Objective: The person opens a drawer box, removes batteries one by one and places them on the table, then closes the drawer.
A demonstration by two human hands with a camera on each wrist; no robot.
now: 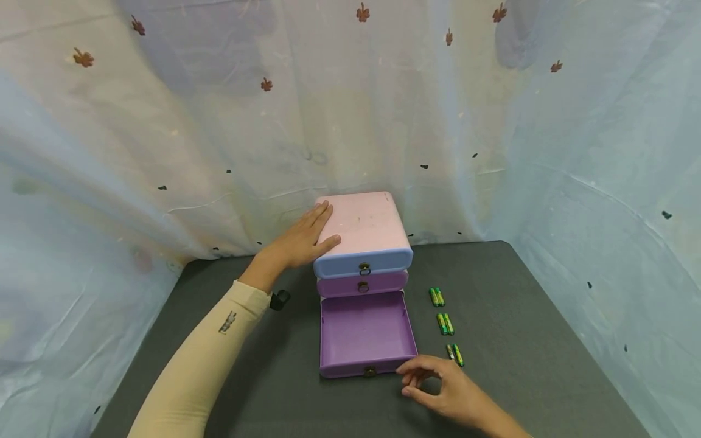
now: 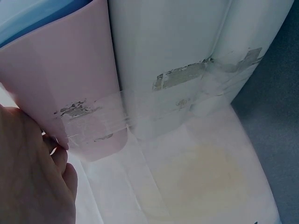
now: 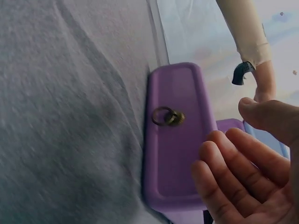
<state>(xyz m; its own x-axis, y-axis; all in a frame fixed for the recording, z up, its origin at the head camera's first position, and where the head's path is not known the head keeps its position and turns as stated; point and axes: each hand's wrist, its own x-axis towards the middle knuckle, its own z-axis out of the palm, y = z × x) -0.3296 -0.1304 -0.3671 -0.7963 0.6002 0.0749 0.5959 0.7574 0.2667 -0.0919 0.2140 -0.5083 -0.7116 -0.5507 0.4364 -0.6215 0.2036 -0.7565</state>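
A small chest of drawers with a pink top (image 1: 364, 222) stands on the table. Its bottom purple drawer (image 1: 367, 331) is pulled far out and has nothing inside. The blue drawer (image 1: 378, 263) and the middle purple drawer (image 1: 389, 283) are in. My left hand (image 1: 301, 240) rests on the left edge of the pink top, fingers spread, thumb toward the front. In the left wrist view, its fingers lie along the pink side (image 2: 65, 88). My right hand (image 1: 446, 386) holds nothing, its fingers loosely bent at the drawer's front right corner. A brass ring pull (image 3: 169, 116) hangs on the drawer front.
Right of the chest, several green batteries lie in three pairs: a far pair (image 1: 436, 297), a middle pair (image 1: 445, 323) and a near pair (image 1: 455, 354). A grey cloth (image 1: 520, 340) covers the table. Pale curtains (image 1: 350, 121) hang behind and at both sides.
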